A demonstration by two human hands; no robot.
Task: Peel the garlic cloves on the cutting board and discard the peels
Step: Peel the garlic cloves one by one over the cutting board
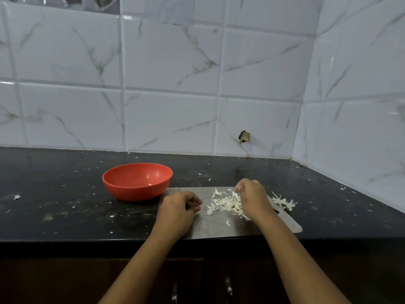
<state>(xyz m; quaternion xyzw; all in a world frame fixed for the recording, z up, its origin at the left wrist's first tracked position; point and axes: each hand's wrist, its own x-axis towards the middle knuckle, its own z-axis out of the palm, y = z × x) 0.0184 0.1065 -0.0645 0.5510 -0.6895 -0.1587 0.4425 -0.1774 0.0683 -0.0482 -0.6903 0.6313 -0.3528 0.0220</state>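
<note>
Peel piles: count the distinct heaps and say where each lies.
2. The larger pile lies mid cutting board, partly behind the right hand; the smaller pile lies at the board's far right edge. Loose flakes are scattered besides.

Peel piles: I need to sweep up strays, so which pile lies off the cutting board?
The smaller pile on the black counter, past the cutting board's right edge; the bigger heap sits on the board beside the right hand.
</note>
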